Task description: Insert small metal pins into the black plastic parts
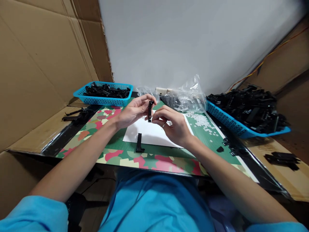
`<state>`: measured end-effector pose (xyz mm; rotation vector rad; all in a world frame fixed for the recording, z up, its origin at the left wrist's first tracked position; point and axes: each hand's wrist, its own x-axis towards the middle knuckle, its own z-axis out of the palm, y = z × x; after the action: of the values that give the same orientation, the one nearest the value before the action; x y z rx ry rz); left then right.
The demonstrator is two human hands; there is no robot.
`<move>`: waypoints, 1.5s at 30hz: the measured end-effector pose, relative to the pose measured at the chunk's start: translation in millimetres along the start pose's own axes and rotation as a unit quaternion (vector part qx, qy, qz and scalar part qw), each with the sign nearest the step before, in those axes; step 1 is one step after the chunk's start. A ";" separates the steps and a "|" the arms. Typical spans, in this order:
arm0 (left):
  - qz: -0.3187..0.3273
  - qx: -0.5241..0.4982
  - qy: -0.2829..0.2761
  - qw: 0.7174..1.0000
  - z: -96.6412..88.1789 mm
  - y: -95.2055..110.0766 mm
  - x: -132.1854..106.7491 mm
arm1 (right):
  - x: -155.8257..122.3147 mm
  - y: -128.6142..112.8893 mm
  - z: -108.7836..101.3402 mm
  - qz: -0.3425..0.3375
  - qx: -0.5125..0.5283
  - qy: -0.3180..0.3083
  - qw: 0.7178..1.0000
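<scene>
My left hand grips a narrow black plastic part near its top end and holds it upright above a white sheet. At the lower end of that part is my right hand, its thumb and forefinger pinched together by the part's edge. Whatever lies between those right fingertips is too small to make out. A second black plastic part, long with a foot at one end, lies at the near edge of the sheet.
Blue baskets of black parts stand at the left and right. Clear plastic bags lie at the back. Small white discs are scattered right of the sheet. Loose black parts lie at left and right.
</scene>
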<state>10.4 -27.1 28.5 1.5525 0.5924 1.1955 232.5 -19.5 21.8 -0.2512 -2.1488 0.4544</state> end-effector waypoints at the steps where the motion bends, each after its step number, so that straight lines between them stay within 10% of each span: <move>1: 0.003 0.001 0.000 1.000 0.4 0.2 0.0 | 0.0 0.2 0.1 -0.001 0.001 -0.002 1.000; 28: 0.047 0.071 0.002 0.996 -5.8 2.0 0.9 | -0.8 20.1 -21.9 0.008 -0.087 0.078 0.993; 45: 0.053 0.382 0.045 0.922 -8.1 -17.2 -5.6 | -11.9 68.8 -48.6 0.123 -0.097 -0.121 0.980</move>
<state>4.4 -22.5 10.1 2.2038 1.1419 1.1835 279.8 50.2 10.5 -0.6032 -2.4149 0.4315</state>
